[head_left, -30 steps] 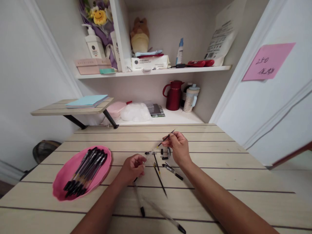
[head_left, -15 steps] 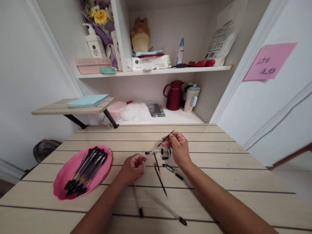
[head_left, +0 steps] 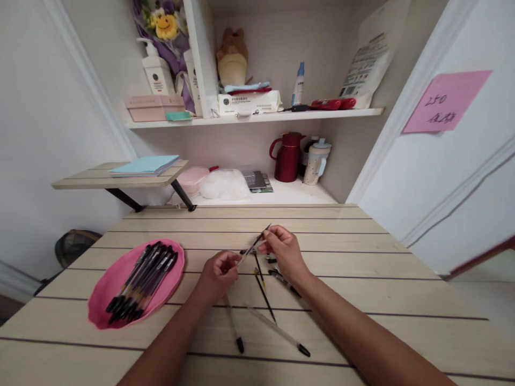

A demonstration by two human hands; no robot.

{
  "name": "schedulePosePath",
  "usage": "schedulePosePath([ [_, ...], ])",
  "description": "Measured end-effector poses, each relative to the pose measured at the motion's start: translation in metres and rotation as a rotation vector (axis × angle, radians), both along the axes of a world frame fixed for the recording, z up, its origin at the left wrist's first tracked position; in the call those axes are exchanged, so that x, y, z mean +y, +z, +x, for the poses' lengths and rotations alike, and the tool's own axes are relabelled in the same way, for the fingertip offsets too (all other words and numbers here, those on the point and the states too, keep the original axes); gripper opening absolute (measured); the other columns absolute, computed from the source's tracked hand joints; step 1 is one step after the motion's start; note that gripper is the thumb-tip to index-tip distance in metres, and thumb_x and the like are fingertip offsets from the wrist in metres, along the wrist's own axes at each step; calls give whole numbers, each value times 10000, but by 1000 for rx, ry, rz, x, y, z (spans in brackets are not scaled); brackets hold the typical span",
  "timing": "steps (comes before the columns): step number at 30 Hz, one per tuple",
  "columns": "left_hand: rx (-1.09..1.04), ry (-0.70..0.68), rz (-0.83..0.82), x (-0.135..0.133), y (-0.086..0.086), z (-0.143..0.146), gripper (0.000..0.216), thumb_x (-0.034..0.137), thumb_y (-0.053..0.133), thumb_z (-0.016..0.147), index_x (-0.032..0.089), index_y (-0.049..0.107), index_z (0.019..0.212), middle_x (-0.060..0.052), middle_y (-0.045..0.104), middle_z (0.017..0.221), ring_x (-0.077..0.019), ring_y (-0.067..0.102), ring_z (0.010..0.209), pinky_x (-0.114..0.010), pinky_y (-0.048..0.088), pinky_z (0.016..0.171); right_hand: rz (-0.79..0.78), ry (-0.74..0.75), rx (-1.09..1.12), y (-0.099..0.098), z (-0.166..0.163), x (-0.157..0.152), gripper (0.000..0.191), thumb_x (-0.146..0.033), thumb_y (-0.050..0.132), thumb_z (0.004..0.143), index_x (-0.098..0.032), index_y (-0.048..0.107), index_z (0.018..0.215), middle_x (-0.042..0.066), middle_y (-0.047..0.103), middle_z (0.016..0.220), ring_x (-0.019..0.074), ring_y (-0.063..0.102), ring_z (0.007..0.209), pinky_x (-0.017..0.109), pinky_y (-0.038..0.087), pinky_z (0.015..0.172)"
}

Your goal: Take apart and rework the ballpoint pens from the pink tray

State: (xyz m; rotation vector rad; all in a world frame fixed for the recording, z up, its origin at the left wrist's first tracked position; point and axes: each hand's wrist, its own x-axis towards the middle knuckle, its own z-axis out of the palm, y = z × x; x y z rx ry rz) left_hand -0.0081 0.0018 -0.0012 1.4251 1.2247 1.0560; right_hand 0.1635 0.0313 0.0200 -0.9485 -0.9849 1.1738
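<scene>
My left hand (head_left: 220,272) pinches a clear pen barrel (head_left: 240,262). My right hand (head_left: 281,247) grips a dark ink refill (head_left: 261,236) near its pointed tip; its other end is inside the barrel, which slants up to the right. Beneath the hands, two loose refills (head_left: 265,300) with yellowish ends lie on the table. A clear barrel with a black end (head_left: 235,327) extends from under my left hand; whether that hand also holds it I cannot tell. Another clear barrel with a black end (head_left: 281,334) is nearer me. Small black pen parts (head_left: 277,273) are partly hidden by my right hand.
On the left, a pink tray (head_left: 95,300) holds several black-capped pens (head_left: 145,279). Behind it stands a small raised shelf (head_left: 80,179) with coloured paper (head_left: 145,165). A red jug (head_left: 287,158) and a pale cup (head_left: 317,163) stand at the table's back.
My right hand has moved left and slightly down towards my left hand, sliding the refill deeper into the barrel. The two black-ended barrels near me have shifted slightly.
</scene>
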Motion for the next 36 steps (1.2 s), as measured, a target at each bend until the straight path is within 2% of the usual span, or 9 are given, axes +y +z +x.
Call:
schedulePosePath([
  [4, -50, -5, -18, -2, 4, 2, 265, 238, 592, 616, 142, 586, 863, 36, 516, 574, -83, 490, 488, -194, 387, 468, 23, 122, -171, -1, -7, -8, 184, -334, 584, 652, -152, 565, 635, -40, 537, 492, 83, 519, 431, 180, 419, 429],
  [6, -71, -6, -29, -2, 7, 2, 268, 240, 590, 618, 141, 581, 867, 35, 525, 567, -88, 499, 487, -200, 394, 468, 23, 159, -198, 1, -6, -10, 195, -344, 566, 669, -150, 583, 660, -29, 561, 532, 79, 520, 449, 182, 420, 446],
  [11, -109, -5, -56, -4, 10, 3, 281, 248, 583, 629, 127, 568, 882, 20, 546, 589, -89, 508, 496, -203, 398, 466, -3, 160, -156, 4, -3, -9, 243, -377, 531, 697, -144, 579, 748, 19, 616, 718, 68, 524, 464, 187, 416, 450],
  [18, -229, -4, -131, -2, 10, 1, 265, 234, 608, 634, 139, 556, 876, 25, 552, 594, -86, 514, 487, -201, 392, 466, -15, 144, -267, -1, -4, -7, 167, -317, 520, 691, -152, 541, 695, -24, 556, 595, 61, 473, 419, 177, 374, 414],
  [21, -433, -11, -150, 0, 11, -4, 263, 219, 615, 650, 146, 538, 890, 25, 548, 582, -90, 529, 516, -197, 392, 488, 23, 285, -556, 1, -7, -17, 133, -266, 493, 695, -152, 562, 683, -32, 539, 539, 64, 454, 414, 174, 352, 417],
  [24, -625, -32, -141, 1, 11, -9, 242, 178, 626, 655, 158, 539, 880, 5, 569, 698, -89, 546, 587, -204, 414, 547, 189, 626, -1007, 12, -15, -41, 112, -208, 516, 653, -162, 613, 684, 1, 614, 621, 97, 531, 537, 182, 365, 487],
  [26, -690, -54, -149, 1, 11, -11, 225, 157, 621, 665, 165, 544, 877, -5, 576, 761, -87, 546, 614, -211, 420, 573, 249, 764, -1355, 22, -22, -59, 138, -257, 551, 634, -163, 634, 691, 36, 637, 638, 151, 564, 588, 217, 368, 507],
  [29, -733, -85, -153, 2, 9, -13, 215, 139, 607, 683, 170, 549, 889, -9, 577, 773, -89, 543, 630, -216, 419, 583, 305, 707, -1648, 33, -27, -71, 239, -322, 505, 696, -147, 642, 786, 110, 656, 742, 223, 590, 683, 270, 375, 549],
  [36, -777, -97, -150, 6, 7, -18, 188, 151, 604, 693, 172, 558, 875, -8, 576, 781, -80, 527, 625, -204, 386, 554, 151, 347, -1660, 40, 8, -30, 206, -267, 424, 766, -188, 607, 819, 72, 645, 814, 193, 570, 756, 255, 333, 589],
])
